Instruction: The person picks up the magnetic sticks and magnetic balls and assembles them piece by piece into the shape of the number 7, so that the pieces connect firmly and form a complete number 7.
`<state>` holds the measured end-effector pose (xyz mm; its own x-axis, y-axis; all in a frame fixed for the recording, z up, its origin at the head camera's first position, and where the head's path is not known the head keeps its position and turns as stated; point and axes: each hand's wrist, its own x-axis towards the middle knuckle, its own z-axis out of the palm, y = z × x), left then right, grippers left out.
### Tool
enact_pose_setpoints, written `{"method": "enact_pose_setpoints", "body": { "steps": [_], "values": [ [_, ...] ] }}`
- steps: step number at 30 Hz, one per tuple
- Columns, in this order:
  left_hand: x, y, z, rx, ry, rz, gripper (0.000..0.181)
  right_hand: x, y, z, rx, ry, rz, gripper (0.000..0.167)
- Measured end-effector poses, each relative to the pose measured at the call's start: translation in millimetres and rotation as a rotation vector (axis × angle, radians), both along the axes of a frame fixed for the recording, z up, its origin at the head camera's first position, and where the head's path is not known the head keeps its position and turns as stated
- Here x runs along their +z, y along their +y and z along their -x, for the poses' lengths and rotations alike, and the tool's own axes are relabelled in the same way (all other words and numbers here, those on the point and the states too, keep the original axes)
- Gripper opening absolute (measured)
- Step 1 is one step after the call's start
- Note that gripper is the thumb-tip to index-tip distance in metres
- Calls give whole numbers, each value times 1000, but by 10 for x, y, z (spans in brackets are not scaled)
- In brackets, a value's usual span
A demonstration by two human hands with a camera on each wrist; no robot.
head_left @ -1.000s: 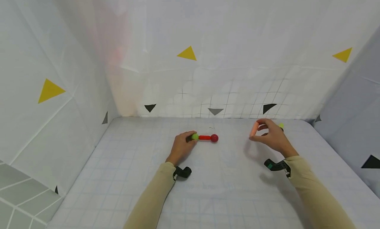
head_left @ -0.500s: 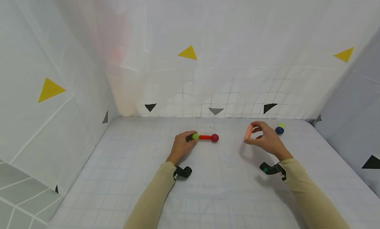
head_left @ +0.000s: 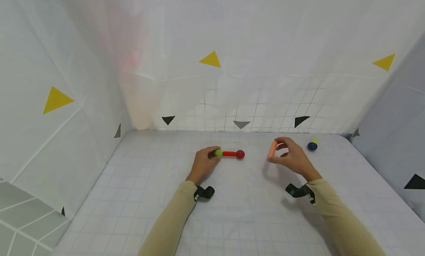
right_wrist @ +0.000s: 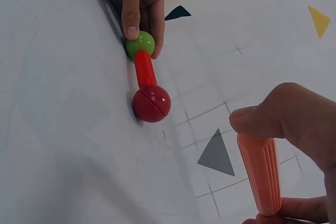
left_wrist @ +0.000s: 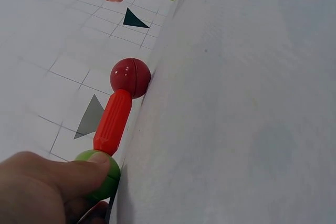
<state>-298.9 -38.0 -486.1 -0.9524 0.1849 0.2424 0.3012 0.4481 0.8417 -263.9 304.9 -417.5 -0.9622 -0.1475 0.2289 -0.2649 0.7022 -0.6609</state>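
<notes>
My left hand (head_left: pixel 201 166) pinches a green ball (head_left: pixel 218 152) at the near end of a joined piece lying on the table. From that ball a red ribbed rod (head_left: pixel 229 154) runs right to a dark red ball (head_left: pixel 240 154); the three touch end to end. To the right, my right hand (head_left: pixel 292 157) holds a salmon ribbed rod (head_left: pixel 272 149) above the table, thumb at one end and a finger at the other, as the right wrist view shows. The salmon rod (right_wrist: pixel 261 174) stands tilted, apart from the dark red ball (right_wrist: pixel 151 103).
At the back right a dark blue ball (head_left: pixel 312 146) lies against a short yellow-green piece (head_left: pixel 314 140). White gridded sheeting (head_left: pixel 186 97) with yellow and black triangles rises behind the white table (head_left: pixel 139 211). Each wrist wears a black camera mount.
My right hand has moved left with the salmon rod, nearer the dark red ball, uncovering the dark blue ball behind it. The left hand and the joined piece have stayed put.
</notes>
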Motion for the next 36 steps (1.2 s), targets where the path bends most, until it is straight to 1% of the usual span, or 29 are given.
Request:
{"method": "enact_pose_setpoints", "body": {
  "steps": [7, 16, 20, 23, 29, 36],
  "values": [
    [11, 12, -10, -3, -10, -4, 40, -44, -85, -17, 12, 1, -2, 81],
    [15, -23, 3, -16, 28, -3, 39, -61, -237, -22, 60, 16, 10, 83],
    [17, -52, -2, -20, 19, -17, 40, -49, -321, -13, 74, 14, 12, 81],
    [13, -73, -4, -19, 7, -27, 40, -29, -383, -4, 84, 29, 12, 81],
    [7, -81, -10, -17, 3, -20, 40, 29, -505, -11, 109, 93, 67, 83],
    [8, -87, -7, -24, 12, -9, 40, 1, -615, -27, 116, 88, 89, 85]
  ]
}}
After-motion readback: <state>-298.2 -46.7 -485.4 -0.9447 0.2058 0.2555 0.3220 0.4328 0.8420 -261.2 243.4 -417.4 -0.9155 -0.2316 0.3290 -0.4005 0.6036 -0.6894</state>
